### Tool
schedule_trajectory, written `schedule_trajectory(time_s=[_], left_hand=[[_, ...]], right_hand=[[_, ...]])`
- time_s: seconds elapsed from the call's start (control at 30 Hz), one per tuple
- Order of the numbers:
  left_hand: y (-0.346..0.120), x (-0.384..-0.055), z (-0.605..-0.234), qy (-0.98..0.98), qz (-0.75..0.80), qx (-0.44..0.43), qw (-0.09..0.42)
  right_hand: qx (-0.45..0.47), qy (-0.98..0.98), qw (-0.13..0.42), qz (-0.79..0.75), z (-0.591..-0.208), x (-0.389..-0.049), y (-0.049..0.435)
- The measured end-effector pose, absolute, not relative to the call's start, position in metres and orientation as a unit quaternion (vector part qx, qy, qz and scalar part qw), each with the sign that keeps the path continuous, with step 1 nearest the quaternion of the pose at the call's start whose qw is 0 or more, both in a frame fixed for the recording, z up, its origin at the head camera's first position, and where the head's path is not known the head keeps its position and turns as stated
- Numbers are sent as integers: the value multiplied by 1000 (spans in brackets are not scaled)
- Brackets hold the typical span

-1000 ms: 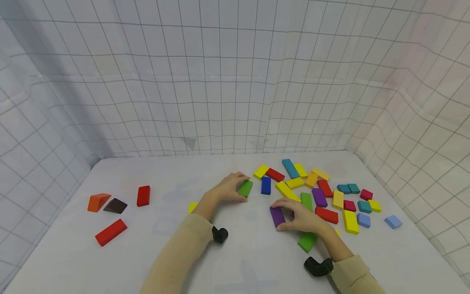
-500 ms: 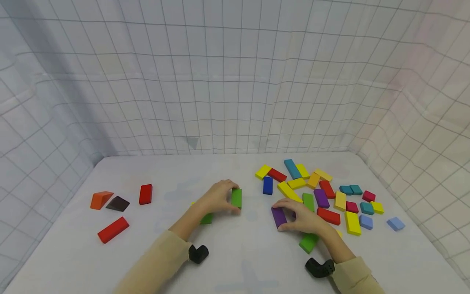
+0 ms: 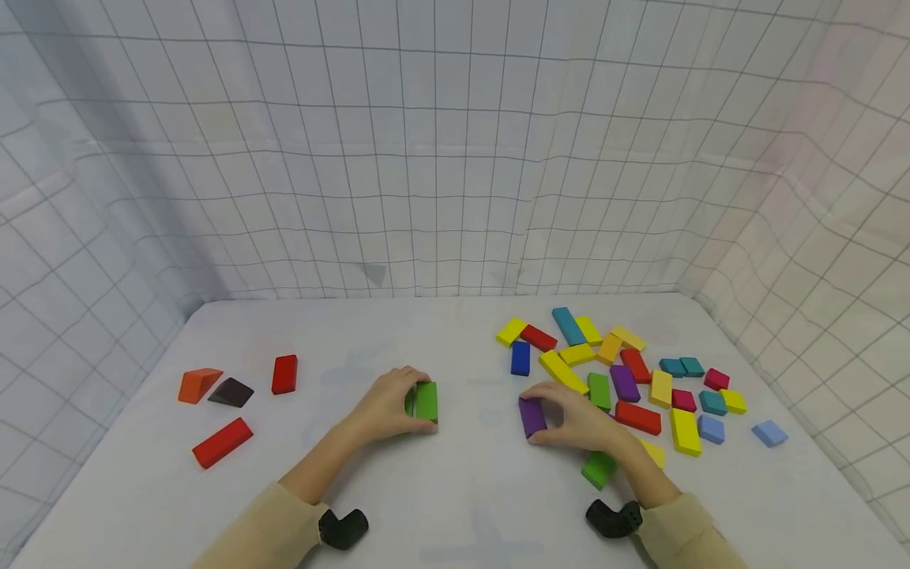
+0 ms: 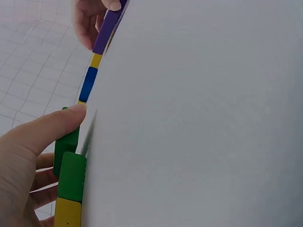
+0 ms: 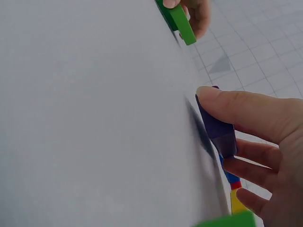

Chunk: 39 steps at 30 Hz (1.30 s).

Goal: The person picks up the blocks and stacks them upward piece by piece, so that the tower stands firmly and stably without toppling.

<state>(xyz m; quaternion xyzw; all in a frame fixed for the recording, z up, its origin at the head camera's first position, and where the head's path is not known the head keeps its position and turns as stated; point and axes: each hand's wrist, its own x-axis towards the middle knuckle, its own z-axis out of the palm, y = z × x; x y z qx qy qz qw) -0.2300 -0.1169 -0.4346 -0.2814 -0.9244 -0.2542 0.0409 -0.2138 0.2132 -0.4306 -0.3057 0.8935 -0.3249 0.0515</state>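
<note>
My left hand (image 3: 384, 407) pinches a green block (image 3: 426, 401) between thumb and fingers, left of the middle of the table. Right beside it, partly hidden by the hand, sits a second green block (image 4: 72, 175), with a yellow block (image 4: 68, 213) end to end behind it in the left wrist view. A purple block (image 3: 532, 417) is gripped at its two ends by my right hand (image 3: 579, 419). In the right wrist view a dark shadow lies under that purple block (image 5: 215, 124), which is tilted slightly above the white table.
Several coloured blocks, among them a red block (image 3: 637, 417) and a blue block (image 3: 520, 359), lie scattered on the right. On the far left are an orange wedge (image 3: 197, 385), a dark wedge (image 3: 231, 393) and two red blocks (image 3: 223, 442). Gridded white curtain surrounds the table.
My left hand has carried the green block leftward and nearer to me, up beside the other green block. The right hand, holding the purple block, has shifted slightly left in the last half second.
</note>
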Motion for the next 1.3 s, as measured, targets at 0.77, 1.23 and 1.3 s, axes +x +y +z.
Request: schedule_trajectory(time_s=[0.77, 1.23, 1.3], left_hand=[[-123, -225, -444, -919, -254, -292, 72], [-125, -225, -445, -919, -237, -304, 81], [-126, -225, -446, -920, -232, -305, 81]], right_hand=[[-334, 874, 25, -352, -440, -233, 94], [-348, 874, 31, -338, -440, -233, 91], [-353, 871, 40, -339, -440, -234, 94]])
